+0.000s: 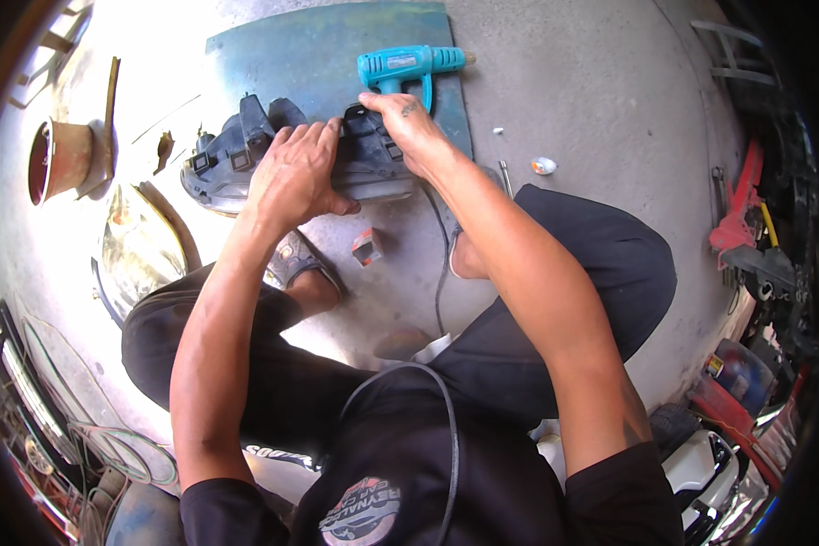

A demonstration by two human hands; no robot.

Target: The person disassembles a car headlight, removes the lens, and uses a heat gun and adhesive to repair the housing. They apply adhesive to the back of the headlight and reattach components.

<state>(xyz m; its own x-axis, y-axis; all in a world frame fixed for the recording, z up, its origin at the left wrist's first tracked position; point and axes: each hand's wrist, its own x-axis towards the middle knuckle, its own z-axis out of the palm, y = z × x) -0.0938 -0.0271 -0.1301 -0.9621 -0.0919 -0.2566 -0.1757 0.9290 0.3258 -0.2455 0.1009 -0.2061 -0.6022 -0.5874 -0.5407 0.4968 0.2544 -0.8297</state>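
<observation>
A black plastic headlight housing (223,159) lies on the concrete floor in front of my crouched legs. My left hand (296,173) presses flat over its middle, fingers curled on its top edge. My right hand (408,127) grips its right end, thumb and fingers wrapped around the black plastic. Just beyond the right hand, a turquoise heat gun (408,65) lies on a blue-green sheet (328,45), its black cord (441,273) trailing back toward me.
A clear headlight lens (136,246) lies at my left, near a brown pot (59,159). A small red and grey block (367,246) sits between my feet. A screwdriver (505,177) and small scraps lie at right. Red tools (737,218) and car parts crowd the right edge.
</observation>
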